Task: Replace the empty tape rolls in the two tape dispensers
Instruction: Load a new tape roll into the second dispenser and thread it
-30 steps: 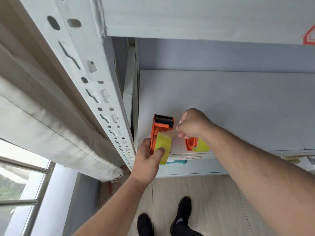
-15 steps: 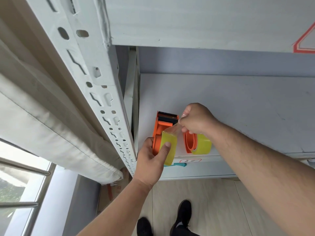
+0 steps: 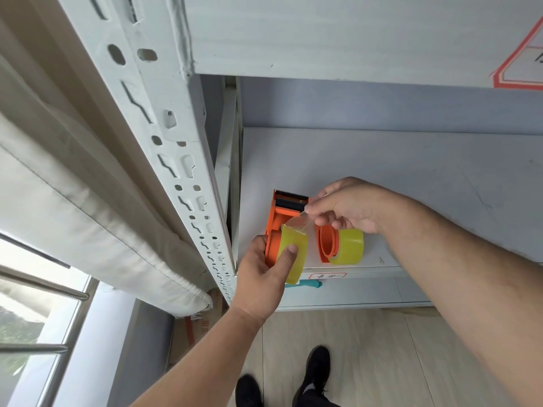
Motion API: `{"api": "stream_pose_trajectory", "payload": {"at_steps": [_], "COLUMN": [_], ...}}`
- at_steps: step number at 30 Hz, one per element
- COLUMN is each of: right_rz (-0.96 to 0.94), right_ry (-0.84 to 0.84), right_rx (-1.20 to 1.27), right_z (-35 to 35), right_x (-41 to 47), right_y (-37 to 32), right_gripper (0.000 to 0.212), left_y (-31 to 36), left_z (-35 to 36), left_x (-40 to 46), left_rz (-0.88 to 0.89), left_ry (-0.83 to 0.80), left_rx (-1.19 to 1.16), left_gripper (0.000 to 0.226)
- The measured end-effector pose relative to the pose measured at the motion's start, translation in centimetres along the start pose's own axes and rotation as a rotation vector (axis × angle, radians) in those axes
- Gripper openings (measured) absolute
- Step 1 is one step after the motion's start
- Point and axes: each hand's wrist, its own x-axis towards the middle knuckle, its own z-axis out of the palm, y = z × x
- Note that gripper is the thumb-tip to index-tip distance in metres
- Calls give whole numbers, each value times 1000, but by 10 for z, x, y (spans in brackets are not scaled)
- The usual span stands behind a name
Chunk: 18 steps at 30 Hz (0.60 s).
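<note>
My left hand grips an orange tape dispenser over the front edge of the white shelf, thumb pressed on its yellowish tape roll. My right hand pinches the clear free end of that tape and holds it stretched up beside the black toothed cutter. A second orange dispenser with a yellowish tape roll stands on the shelf just right of the first, partly hidden under my right hand.
A perforated white metal upright stands close on the left, with a pale curtain and window beyond. An upper shelf board hangs overhead. A red-framed label is on the shelf's front edge. My shoes stand on the wooden floor.
The dispenser in my left hand has moved a little further in over the shelf. My right hand has drawn the tape end up from the roll to beside the cutter.
</note>
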Motion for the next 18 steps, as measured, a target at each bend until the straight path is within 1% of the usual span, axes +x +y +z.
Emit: {"api": "stream_pose_trajectory", "payload": {"at_steps": [3,8,11,13,16,18], "right_rz": [-77,-215,-271,-311,-370,-402], "right_ry": [123,205,280,322,374,402], "right_rx": [-213,-430,-514,-563,-573,-562], "right_z": [7,18,21,23,22,20], "right_x": [0,-3,-1,0,0,2], "right_y": [5,7,8,11,13,11], "right_gripper": [6,7,2,5,7,9], "left_y": [3,4,4,5,6,6], "left_z": [2,3,3,3,0,-1], "left_x": [-2,-6,-9,-10,-11,-13], "left_rz": [-6,1,17,22,16,-10], "left_ry": [-7,-2,6,15,1,-37], "left_rx": [-28,-28,-1,-2,3,14], "left_gripper": [16,19,27,31,33,33]}}
